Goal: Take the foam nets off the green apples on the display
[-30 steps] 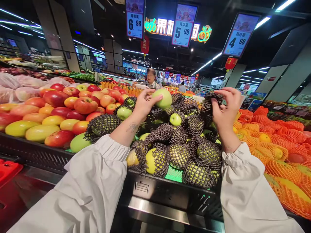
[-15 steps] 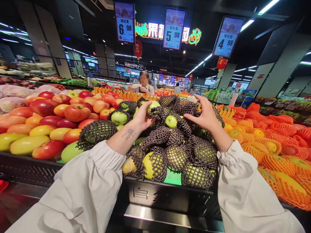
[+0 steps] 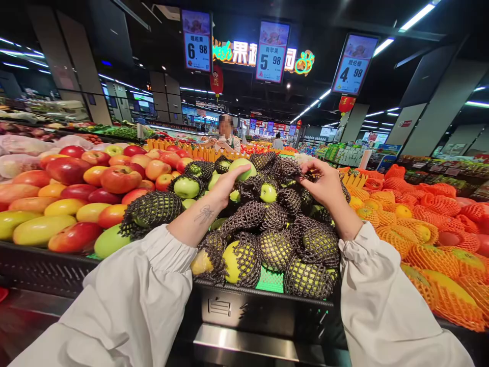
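My left hand (image 3: 228, 187) is closed on a bare green apple (image 3: 241, 166) at the back of the pile, its thumb against the fruit and its fingers mostly hidden. My right hand (image 3: 320, 182) has fingertips and thumb drawn together in a pinch on a black foam net sleeve (image 3: 287, 167) at the pile's right. Between the hands, a green apple (image 3: 268, 192) peeks out of its black netting. Nearer me, several netted green apples (image 3: 277, 248) fill the black display bin (image 3: 263, 291).
Red and yellow apples and mangoes (image 3: 72, 204) are heaped at the left. Fruit in orange foam nets (image 3: 424, 224) is piled at the right. A low yellow picket fence (image 3: 183, 149) runs behind the fruit. A person (image 3: 225, 137) stands beyond it.
The fingers of my right hand have come together from a spread pose onto the black netting. My left thumb has shifted up along the green apple.
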Demonstrator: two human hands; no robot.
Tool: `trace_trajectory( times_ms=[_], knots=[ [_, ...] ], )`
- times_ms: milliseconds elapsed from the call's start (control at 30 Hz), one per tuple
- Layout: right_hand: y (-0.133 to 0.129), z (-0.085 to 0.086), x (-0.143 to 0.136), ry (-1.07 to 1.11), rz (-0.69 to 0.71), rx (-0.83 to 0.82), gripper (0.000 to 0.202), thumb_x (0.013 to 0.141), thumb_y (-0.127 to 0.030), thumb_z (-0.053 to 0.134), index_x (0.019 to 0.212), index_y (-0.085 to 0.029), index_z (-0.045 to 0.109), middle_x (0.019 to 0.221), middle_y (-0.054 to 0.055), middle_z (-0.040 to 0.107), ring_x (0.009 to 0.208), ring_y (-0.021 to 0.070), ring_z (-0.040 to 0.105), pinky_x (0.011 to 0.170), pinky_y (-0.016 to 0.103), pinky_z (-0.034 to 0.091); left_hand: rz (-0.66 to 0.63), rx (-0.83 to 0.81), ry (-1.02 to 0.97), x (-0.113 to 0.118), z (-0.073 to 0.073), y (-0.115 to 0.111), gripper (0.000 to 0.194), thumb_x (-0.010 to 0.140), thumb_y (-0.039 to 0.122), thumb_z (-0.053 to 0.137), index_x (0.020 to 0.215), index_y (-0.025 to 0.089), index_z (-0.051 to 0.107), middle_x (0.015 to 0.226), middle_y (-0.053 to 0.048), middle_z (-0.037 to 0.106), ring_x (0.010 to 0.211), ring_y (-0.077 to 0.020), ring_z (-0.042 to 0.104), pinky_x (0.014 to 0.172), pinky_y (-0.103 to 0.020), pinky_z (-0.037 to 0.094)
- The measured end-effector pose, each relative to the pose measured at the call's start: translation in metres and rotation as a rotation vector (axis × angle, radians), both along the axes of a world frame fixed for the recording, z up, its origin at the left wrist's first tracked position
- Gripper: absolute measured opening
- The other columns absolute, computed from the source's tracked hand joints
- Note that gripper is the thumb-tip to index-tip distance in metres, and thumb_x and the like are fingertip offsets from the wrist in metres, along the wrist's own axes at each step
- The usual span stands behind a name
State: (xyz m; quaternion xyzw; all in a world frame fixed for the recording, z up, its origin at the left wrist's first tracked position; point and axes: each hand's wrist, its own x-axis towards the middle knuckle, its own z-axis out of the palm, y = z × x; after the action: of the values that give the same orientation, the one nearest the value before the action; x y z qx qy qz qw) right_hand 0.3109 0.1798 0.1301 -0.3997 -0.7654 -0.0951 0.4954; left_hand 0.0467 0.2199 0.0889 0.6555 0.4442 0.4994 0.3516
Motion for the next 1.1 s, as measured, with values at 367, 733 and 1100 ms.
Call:
trace_trajectory(
  times_ms=[367, 733, 1100],
  knots=[
    [-0.005, -0.005, -0.011, -0.075, 0.320, -0.403, 0.050, 0.069, -0.068, 0.074, 0.072, -0.022, 0.054, 0.069, -0.003, 0.052, 0.065, 0.0148, 0.047, 0.062, 0.031, 0.043, -0.385, 0.088, -0.134, 0.016, 0.001, -0.025, 0.066, 0.064, 0.063, 0.067, 0.111, 0.017, 0.068, 0.106, -0.007, 0.075, 0.114, -0.0308, 0.065, 0.095, -0.037, 0.053],
    [0.006, -0.008, -0.010, -0.075, 0.394, -0.477, 0.044, 0.078, -0.057, 0.070, 0.065, -0.021, 0.049, 0.060, -0.005, 0.042, 0.057, 0.0102, 0.039, 0.056, 0.027, 0.033, -0.517, 0.077, -0.202, 0.012, -0.002, -0.030, 0.069, 0.060, 0.064, 0.071, 0.109, 0.015, 0.070, 0.101, -0.009, 0.075, 0.102, -0.0304, 0.067, 0.090, -0.037, 0.052],
    [0.014, -0.005, -0.001, 0.474, 0.138, -0.185, 0.023, 0.068, -0.033, 0.075, 0.079, -0.022, 0.058, 0.067, -0.004, 0.056, 0.050, 0.0101, 0.047, 0.049, 0.026, 0.037, -0.328, 0.120, -0.407, 0.014, -0.007, -0.013, 0.059, 0.075, 0.063, 0.064, 0.106, 0.013, 0.069, 0.094, -0.007, 0.072, 0.098, -0.0229, 0.064, 0.097, -0.033, 0.046]
  ],
)
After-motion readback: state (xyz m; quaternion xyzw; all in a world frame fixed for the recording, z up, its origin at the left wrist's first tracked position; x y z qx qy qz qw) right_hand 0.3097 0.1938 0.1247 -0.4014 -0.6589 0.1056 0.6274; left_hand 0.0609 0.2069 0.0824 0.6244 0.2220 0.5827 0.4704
